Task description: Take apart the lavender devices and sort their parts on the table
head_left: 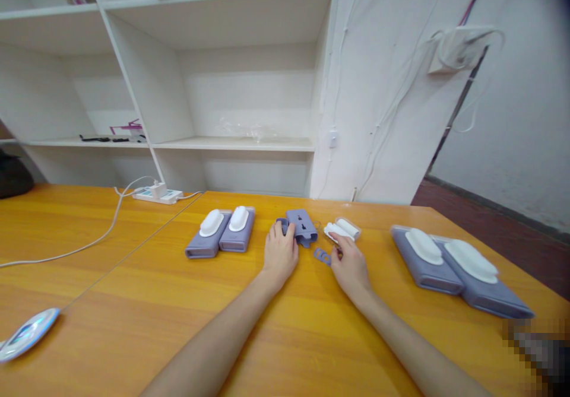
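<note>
Lavender housing (303, 222): one moulded plastic shell, slotted on its upper face, lying flat on the orange worktop (178, 302) at centre frame, just beyond the wrists. Judged light, rigid and smooth-skinned, so liable to skate on the varnished wood; thin walls about the slots look the weakest part, and the long side edges the soundest place to take hold. Left hand (279, 254): grip loosely closed over the shell's left end, fingers draped on top, pinning it to the wood. Right hand (351, 266): fingertips at the near edge of a clear tray with a white insert (342, 229), right of the shell; thumb and forefinger part-closed, and whether they have hold of anything cannot be told. Small lavender clip (321, 256): loose between the two hands, likely light and easily flicked away. Also on the worktop: two finished lavender units with white tops (221, 232), left of centre, side by side; two more (458, 266) at right; a white power strip (157, 193) at the back.
</note>
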`<state>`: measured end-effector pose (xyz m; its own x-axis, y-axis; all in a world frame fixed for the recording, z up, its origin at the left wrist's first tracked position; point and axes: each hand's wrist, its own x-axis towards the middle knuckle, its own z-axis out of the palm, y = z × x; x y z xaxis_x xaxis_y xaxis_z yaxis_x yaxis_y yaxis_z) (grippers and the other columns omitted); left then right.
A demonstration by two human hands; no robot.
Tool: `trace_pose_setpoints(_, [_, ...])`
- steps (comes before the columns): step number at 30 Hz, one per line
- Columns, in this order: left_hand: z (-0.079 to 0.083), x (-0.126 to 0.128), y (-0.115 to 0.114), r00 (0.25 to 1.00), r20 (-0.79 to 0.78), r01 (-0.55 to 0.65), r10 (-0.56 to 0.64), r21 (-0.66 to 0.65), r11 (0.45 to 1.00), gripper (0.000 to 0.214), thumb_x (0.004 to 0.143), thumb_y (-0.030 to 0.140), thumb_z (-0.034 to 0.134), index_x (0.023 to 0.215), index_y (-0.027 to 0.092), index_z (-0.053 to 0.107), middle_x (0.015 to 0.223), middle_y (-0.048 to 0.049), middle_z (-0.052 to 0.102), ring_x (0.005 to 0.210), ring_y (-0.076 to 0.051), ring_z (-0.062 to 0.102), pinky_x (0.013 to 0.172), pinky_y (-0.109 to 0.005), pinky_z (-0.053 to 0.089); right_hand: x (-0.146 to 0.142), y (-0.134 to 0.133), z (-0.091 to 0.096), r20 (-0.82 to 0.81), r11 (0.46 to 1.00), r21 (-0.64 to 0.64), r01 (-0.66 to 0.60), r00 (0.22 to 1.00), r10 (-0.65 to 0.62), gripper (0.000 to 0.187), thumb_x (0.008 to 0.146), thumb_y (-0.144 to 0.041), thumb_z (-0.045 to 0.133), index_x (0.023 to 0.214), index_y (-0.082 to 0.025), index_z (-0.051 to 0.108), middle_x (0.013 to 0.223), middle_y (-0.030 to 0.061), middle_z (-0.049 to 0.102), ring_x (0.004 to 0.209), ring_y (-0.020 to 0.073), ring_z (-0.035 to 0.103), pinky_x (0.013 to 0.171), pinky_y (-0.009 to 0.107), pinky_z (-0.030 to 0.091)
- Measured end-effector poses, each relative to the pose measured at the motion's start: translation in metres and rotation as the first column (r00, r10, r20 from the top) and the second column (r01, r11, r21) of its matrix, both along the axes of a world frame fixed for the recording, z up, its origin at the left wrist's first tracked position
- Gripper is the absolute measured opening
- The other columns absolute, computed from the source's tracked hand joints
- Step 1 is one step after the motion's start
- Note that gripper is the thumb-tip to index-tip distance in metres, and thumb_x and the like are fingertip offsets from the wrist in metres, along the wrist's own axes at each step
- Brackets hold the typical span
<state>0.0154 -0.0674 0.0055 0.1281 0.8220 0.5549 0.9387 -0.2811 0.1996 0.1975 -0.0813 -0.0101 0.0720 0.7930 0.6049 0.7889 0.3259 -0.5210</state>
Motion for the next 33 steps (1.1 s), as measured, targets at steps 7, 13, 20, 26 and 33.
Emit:
trace_pose_setpoints(7, [0.000,-0.001,0.001,1.000,0.001,0.008,-0.008,-0.022,1.000,0.050,0.080,0.010,0.045,0.128,0.024,0.043,0.127,-0.0125,0.041,0.116,-0.026,0.042,0.097,-0.039,0.035,-0.008,-0.008,0.005,0.079,0.992,-0.011,-0.123,0.989,0.123,0.033,0.083,-0.017,0.044,0.113,-0.021,0.059,0.112,0.0055,0.061,0.098,0.0207,0.059,0.090,0.034,0.046])
trace_pose_setpoints(13, [0.002,-0.001,-0.001,1.000,-0.026,0.002,-0.002,-0.023,1.000,0.049,0.079,0.009,0.045,0.125,0.026,0.048,0.127,-0.0125,0.042,0.121,-0.027,0.038,0.102,-0.045,0.029,-0.008,-0.007,0.003,0.182,0.993,-0.078,-0.091,0.978,0.104,0.028,0.083,-0.018,0.046,0.104,-0.019,0.065,0.111,0.0086,0.061,0.100,0.0222,0.058,0.091,0.036,0.045])
trace_pose_setpoints(20, [0.004,0.000,-0.004,0.998,-0.042,-0.051,0.051,-0.015,0.999,0.049,0.079,0.010,0.046,0.125,0.027,0.047,0.129,-0.0125,0.043,0.123,-0.029,0.036,0.104,-0.053,0.021,-0.008,-0.002,-0.002,0.324,0.988,-0.113,-0.108,0.936,0.140,0.028,0.087,-0.030,0.048,0.103,-0.018,0.067,0.120,0.0127,0.058,0.112,0.0277,0.050,0.098,0.043,0.038])
trace_pose_setpoints(26, [0.004,0.001,-0.003,0.991,-0.043,-0.132,0.131,-0.023,0.991,0.047,0.081,0.012,0.045,0.127,0.022,0.045,0.125,-0.0140,0.046,0.114,-0.029,0.042,0.101,-0.049,0.026,-0.012,-0.012,0.008,0.284,0.993,0.019,-0.113,0.953,0.103,0.023,0.087,-0.029,0.049,0.077,-0.020,0.067,0.108,0.0097,0.060,0.103,0.0244,0.052,0.092,0.040,0.040])
trace_pose_setpoints(33, [0.002,0.002,-0.001,0.988,-0.021,-0.156,0.155,-0.019,0.988,0.046,0.083,0.015,0.045,0.128,0.018,0.041,0.122,-0.0157,0.047,0.107,-0.028,0.046,0.094,-0.043,0.032,-0.016,-0.018,0.012,0.358,0.991,-0.025,-0.128,0.925,0.129,0.025,0.088,-0.029,0.049,0.077,-0.022,0.070,0.102,0.0086,0.060,0.099,0.0237,0.052,0.089,0.039,0.039])
